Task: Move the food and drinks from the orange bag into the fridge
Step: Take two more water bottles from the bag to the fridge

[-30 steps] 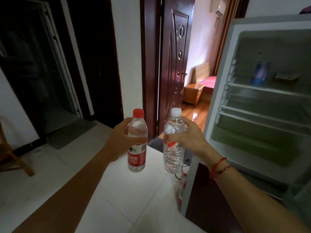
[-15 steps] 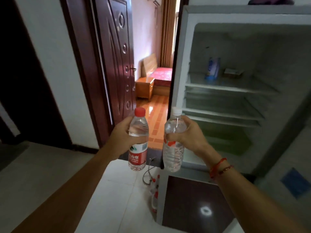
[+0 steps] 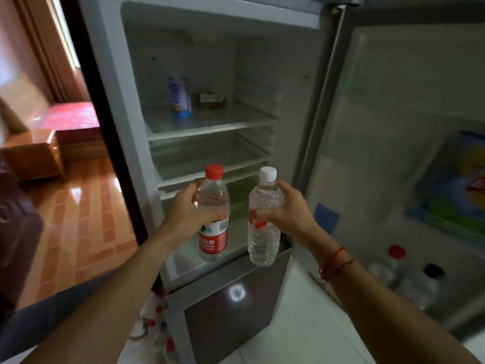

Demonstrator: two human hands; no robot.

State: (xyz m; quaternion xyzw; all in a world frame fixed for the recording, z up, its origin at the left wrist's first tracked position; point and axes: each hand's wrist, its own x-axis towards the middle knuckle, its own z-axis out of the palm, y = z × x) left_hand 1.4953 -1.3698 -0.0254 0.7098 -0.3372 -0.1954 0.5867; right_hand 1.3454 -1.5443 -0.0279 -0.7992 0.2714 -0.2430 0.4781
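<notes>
My left hand (image 3: 187, 208) grips a water bottle with a red cap and red label (image 3: 213, 227), held upright. A clear water bottle with a white cap (image 3: 263, 232) stands upright in my right hand (image 3: 283, 208). Both bottles hang in front of the open fridge (image 3: 210, 122), level with its lower shelves and a little outside them. The orange bag is out of view.
A blue-and-white carton (image 3: 179, 97) and a small box (image 3: 211, 101) sit on the top shelf. The open fridge door (image 3: 393, 153) at right holds a colourful packet (image 3: 456, 187) and bottles (image 3: 409, 274) in its lower rack. Several red-capped bottles (image 3: 157, 321) stand on the floor at the fridge's left.
The view has swung right and closer to the fridge, whose interior and open door now fill the frame. Both hands still hold their bottles, now nearer the shelves.
</notes>
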